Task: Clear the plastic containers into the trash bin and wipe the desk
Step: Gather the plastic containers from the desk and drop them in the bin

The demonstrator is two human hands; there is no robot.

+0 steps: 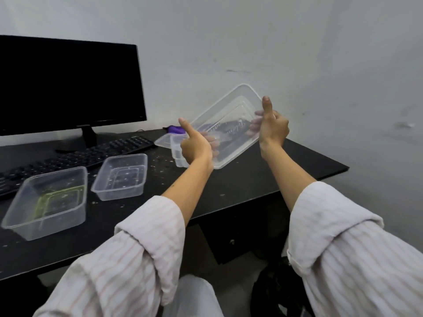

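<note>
The big black bench fills the middle of the picture, and it is dotted with crumbs. A dark monitor stands at the upper left, with a black keyboard lying in front of it.

Two clear plastic boxes sit open on the bench at the left. The bigger box has a green smear on its bottom. The smaller box is just to its right, a little farther back. More clear plastic, maybe a lid and a tub, rests near the middle, partly hidden behind the hands. Something small and purple lies behind that.

The person holds one clear box up in the air, above the right part of the bench. Its open side faces the person. Its long side runs slanted, from lower left to upper right of the picture. The left hand grips the lower left end, thumb up on the near side and fingers behind the plastic. The right hand grips the upper right end the same way. Both hands are equally close, one at each end.

No trash bin shows clearly. A pale thing at the bottom middle, between the sleeves, might be one, but I cannot tell. I think the box must go down there next.
</note>
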